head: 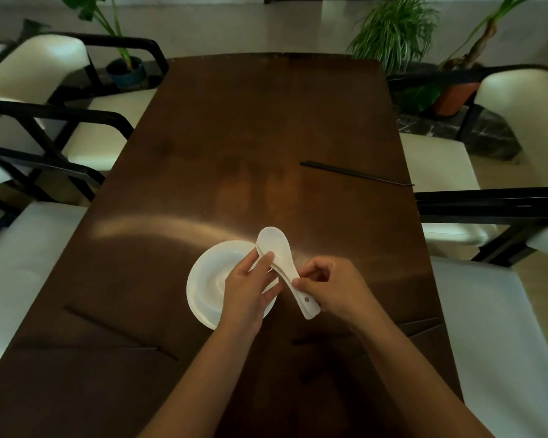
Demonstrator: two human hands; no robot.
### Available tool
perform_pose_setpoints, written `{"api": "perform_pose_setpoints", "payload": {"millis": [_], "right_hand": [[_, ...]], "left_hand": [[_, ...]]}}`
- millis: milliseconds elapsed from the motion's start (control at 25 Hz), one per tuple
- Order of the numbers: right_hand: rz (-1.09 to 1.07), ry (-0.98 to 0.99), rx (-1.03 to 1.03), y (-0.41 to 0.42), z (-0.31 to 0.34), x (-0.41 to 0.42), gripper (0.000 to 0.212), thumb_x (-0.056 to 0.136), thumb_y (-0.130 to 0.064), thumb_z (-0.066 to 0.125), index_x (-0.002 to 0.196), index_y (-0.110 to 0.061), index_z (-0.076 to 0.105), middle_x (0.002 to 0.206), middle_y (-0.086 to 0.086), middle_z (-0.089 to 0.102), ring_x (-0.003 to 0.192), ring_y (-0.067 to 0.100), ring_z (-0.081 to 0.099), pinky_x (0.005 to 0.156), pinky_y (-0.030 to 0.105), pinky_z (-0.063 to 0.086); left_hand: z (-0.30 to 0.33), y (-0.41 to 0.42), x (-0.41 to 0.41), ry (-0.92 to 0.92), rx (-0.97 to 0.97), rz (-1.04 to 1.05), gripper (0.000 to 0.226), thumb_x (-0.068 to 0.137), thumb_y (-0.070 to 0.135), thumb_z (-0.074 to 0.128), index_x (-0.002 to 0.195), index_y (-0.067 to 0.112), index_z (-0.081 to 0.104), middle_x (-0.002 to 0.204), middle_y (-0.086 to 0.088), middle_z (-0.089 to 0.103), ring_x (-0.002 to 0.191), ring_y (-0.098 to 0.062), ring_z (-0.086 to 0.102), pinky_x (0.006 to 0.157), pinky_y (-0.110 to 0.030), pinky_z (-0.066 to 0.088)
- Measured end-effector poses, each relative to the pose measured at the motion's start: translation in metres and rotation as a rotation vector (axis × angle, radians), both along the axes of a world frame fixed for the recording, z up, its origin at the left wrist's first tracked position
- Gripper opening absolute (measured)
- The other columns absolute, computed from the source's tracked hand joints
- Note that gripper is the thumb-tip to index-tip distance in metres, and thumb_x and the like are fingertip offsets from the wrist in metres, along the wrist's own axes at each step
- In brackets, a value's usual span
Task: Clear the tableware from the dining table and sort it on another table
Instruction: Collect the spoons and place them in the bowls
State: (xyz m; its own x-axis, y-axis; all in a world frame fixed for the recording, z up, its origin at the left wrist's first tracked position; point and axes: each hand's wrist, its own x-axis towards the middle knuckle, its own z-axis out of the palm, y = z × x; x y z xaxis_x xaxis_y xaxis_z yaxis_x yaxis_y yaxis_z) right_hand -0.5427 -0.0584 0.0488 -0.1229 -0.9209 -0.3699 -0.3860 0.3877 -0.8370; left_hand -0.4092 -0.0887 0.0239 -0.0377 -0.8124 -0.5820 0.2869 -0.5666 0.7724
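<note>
A small stack of white ceramic spoons is held above the dark wooden table, bowls pointing away from me. My left hand grips the stack near the bowls; my right hand pinches the handles. Under my left hand lies a stack of white plates, partly hidden by it. A pair of black chopsticks rests near the table's right edge. More dark chopsticks lie at the near left, and another pair pokes out beside my right forearm.
Cream-cushioned chairs with black frames stand along both sides: left and right. Potted plants stand on the floor beyond the table's far end.
</note>
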Motion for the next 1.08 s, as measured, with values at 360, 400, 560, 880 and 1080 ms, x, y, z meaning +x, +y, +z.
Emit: {"api": "perform_pose_setpoints", "payload": {"millis": [360, 400, 560, 880, 1080], "right_hand": [[0.089, 0.220, -0.136, -0.026, -0.001, 0.013, 0.035, 0.084, -0.035, 0.061, 0.119, -0.033, 0.056, 0.102, -0.016, 0.053, 0.087, 0.002, 0.052, 0.074, 0.020, 0.047], [0.125, 0.205, -0.162, -0.034, 0.001, 0.015, 0.038, 0.084, -0.033, 0.062, 0.122, -0.033, 0.055, 0.102, -0.016, 0.052, 0.087, 0.003, 0.053, 0.076, 0.022, 0.048], [0.250, 0.240, -0.212, -0.055, 0.001, 0.031, 0.016, 0.083, -0.017, 0.065, 0.097, -0.023, 0.070, 0.085, -0.014, 0.060, 0.071, 0.004, 0.059, 0.065, 0.021, 0.055], [-0.101, 0.112, -0.153, -0.059, -0.026, 0.066, 0.008, 0.084, -0.013, 0.062, 0.086, -0.018, 0.069, 0.079, -0.005, 0.066, 0.058, 0.007, 0.064, 0.061, 0.024, 0.058], [-0.155, 0.213, -0.048, -0.053, -0.042, 0.092, 0.012, 0.084, -0.017, 0.057, 0.090, -0.014, 0.068, 0.090, 0.005, 0.070, 0.078, 0.018, 0.065, 0.068, 0.023, 0.047]], "left_hand": [[0.005, 0.000, 0.031, -0.162, -0.027, -0.204, 0.040, 0.085, 0.005, 0.057, 0.123, 0.018, 0.058, 0.114, -0.011, 0.066, 0.100, -0.027, 0.064, 0.082, -0.039, 0.056], [0.008, -0.001, 0.036, -0.177, -0.038, -0.274, 0.040, 0.084, 0.004, 0.058, 0.122, 0.018, 0.058, 0.111, -0.010, 0.068, 0.098, -0.026, 0.065, 0.083, -0.041, 0.056], [0.016, -0.006, 0.056, -0.220, -0.079, -0.430, 0.041, 0.082, 0.004, 0.062, 0.120, 0.019, 0.059, 0.103, -0.011, 0.071, 0.091, -0.023, 0.069, 0.080, -0.040, 0.057], [0.014, -0.010, 0.140, -0.194, 0.057, -0.565, 0.018, 0.084, 0.025, 0.064, 0.096, 0.016, 0.073, 0.097, -0.005, 0.074, 0.088, -0.018, 0.071, 0.066, -0.024, 0.056], [0.012, -0.041, 0.168, -0.245, 0.089, -0.278, 0.008, 0.080, 0.002, 0.064, 0.086, 0.003, 0.069, 0.088, -0.014, 0.070, 0.076, -0.017, 0.071, 0.062, -0.021, 0.057]]}}
